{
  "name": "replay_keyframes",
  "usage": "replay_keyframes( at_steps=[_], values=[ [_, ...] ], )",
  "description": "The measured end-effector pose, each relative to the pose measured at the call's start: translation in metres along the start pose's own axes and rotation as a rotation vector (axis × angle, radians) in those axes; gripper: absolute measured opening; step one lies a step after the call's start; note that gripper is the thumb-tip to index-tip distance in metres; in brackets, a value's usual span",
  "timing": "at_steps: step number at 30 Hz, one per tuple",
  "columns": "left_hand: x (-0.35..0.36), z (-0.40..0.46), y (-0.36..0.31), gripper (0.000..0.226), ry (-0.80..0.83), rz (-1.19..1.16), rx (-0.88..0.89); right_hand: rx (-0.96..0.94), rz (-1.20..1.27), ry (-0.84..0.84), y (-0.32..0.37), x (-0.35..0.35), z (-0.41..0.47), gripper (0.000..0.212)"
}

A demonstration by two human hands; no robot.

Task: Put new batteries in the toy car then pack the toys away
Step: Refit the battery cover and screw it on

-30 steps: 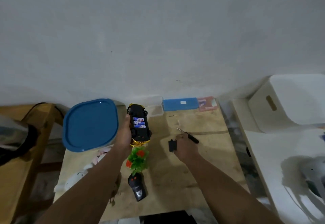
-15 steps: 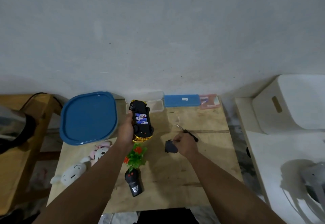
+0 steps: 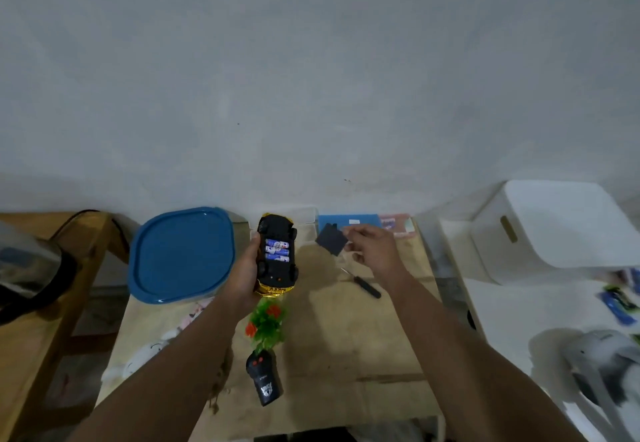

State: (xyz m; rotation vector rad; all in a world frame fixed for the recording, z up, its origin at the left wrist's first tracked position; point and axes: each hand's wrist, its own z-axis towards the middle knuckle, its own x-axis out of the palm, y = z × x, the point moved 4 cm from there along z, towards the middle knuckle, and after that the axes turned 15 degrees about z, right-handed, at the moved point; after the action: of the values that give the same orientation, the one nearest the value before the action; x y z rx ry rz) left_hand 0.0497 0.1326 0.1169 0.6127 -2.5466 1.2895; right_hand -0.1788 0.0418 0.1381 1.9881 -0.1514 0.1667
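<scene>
The toy car lies belly-up in the left hand, gripped above the counter, 3 batteries seated. The right hand pinches the battery cover just beside it. Next, I judge: align and fit the cover, then screw it down.

Layout on the table

The toy car is held above the middle, the lidded container at its left, the cover and screwdriver at its right. Nearer lie the plant, then the remote; soft toys are left.
</scene>
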Motion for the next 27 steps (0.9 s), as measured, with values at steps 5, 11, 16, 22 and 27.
replay_keyframes(
  at_steps=[5, 11, 16, 22, 27],
  values=[
    [0.005, -0.018, -0.020, 0.055, 0.058, -0.015, 0.047, -0.019, 0.099, 0.172, 0.051, 0.032, -0.033, 0.005],
    [0.012, -0.037, -0.032, 0.060, 0.112, 0.136, 0.074, -0.155, -0.133, 0.345, 0.073, 0.071, -0.069, 0.005],
    [0.019, -0.051, -0.033, 0.060, 0.150, 0.169, 0.051, -0.232, -0.213, 0.331, 0.071, 0.081, -0.080, 0.006],
    [0.021, -0.059, -0.028, 0.062, 0.170, 0.168, 0.045, -0.226, -0.265, 0.308, 0.066, 0.083, -0.091, 0.011],
    [0.025, -0.064, -0.025, 0.061, 0.196, 0.166, 0.031, -0.186, -0.299, 0.306, 0.064, 0.083, -0.094, 0.012]
  ],
)
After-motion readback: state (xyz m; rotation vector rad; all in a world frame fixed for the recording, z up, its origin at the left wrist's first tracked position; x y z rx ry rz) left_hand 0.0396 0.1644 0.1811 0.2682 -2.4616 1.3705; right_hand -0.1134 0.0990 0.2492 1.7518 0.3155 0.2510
